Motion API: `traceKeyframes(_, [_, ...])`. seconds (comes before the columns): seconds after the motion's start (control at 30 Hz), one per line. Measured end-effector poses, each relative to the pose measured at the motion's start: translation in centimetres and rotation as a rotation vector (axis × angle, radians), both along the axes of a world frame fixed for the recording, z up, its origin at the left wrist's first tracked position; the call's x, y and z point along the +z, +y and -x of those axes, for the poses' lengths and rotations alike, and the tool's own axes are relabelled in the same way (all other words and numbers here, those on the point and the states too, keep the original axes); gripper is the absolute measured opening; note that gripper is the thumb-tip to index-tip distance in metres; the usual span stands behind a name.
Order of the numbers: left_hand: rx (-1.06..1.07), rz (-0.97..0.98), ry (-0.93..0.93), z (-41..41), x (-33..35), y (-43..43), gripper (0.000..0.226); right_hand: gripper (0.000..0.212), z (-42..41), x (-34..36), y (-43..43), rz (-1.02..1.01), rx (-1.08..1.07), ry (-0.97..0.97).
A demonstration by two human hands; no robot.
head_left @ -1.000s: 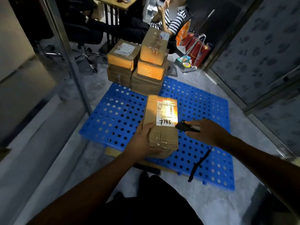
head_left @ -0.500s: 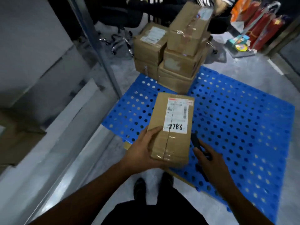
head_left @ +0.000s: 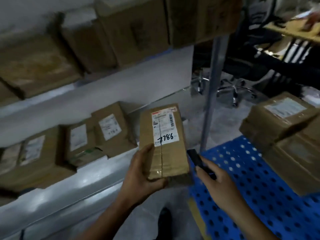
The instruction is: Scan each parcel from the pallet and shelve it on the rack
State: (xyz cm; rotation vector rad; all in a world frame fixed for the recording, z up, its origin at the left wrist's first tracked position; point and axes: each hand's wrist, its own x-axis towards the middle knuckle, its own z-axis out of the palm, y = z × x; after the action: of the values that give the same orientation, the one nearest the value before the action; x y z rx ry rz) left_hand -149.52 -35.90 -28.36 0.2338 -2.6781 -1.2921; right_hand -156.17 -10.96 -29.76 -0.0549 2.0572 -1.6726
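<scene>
My left hand [head_left: 141,172] grips the near left corner of a brown cardboard parcel [head_left: 170,158] whose white label reads 7786. The parcel hangs level in front of the grey rack [head_left: 72,193], just off the lower shelf's right end. My right hand [head_left: 219,183] holds a black scanner [head_left: 195,157] right beside the parcel's right edge, over the blue perforated pallet [head_left: 245,174]. Stacked parcels [head_left: 284,129] remain on the pallet at the right.
Several labelled parcels [head_left: 110,130] lie on the rack's lower shelf, and more boxes [head_left: 131,32] fill the shelf above. A grey rack upright [head_left: 212,94] stands between rack and pallet. Behind it are an office chair base [head_left: 233,90] and a seated person [head_left: 294,54].
My view has swung left from the pallet to the rack. The parcel has travelled with my left hand toward the lower shelf, the scanner hand staying close beside it.
</scene>
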Motion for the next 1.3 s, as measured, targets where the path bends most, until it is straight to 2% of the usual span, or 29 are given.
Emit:
traceKeyframes(0.17, [0.14,0.091,-0.023,5.6,0.6,-5.7,0.112,0.029,8.0,1.4,-7.8,-0.041,0.088,0.111])
traceKeyframes(0.37, [0.267,0.334,-0.077,11.8,-2.4,-10.4,0.114,0.032,14.6,0.7,-14.5,-0.098,0.12,0.0])
traceKeyframes(0.6, [0.331,0.237,-0.088,15.4,-3.5,-12.3,0.121,0.017,19.2,-0.9,-18.0,-0.079,0.032,-0.154])
traceKeyframes(0.7, [0.319,0.24,-0.076,15.9,-3.8,-12.8,0.122,0.016,19.7,-0.9,-17.9,-0.094,0.039,-0.147])
traceKeyframes(0.8, [0.307,0.266,-0.108,16.1,-3.9,-12.9,0.119,0.03,19.0,-0.7,-16.7,-0.078,0.053,-0.076])
traceKeyframes(0.9, [0.277,0.247,-0.167,16.2,-3.5,-13.1,0.118,0.034,16.3,-0.7,-13.9,-0.082,0.011,0.023])
traceKeyframes(1.07, [0.177,0.35,-0.164,14.0,-1.4,-12.1,0.129,0.033,9.4,-0.5,-6.0,-0.01,-0.219,0.018])
traceKeyframes(1.17, [0.168,0.415,0.043,12.4,0.2,-8.3,0.12,0.024,4.4,-0.1,-0.9,0.061,-0.349,-0.055])
traceKeyframes(1.2, [0.142,0.417,0.124,12.2,0.6,-6.1,0.116,0.029,2.8,-0.1,0.7,0.065,-0.4,-0.07])
traceKeyframes(1.3, [-0.068,0.407,0.305,13.0,1.0,0.6,0.094,0.065,-1.2,-0.2,5.6,0.117,-0.544,-0.141])
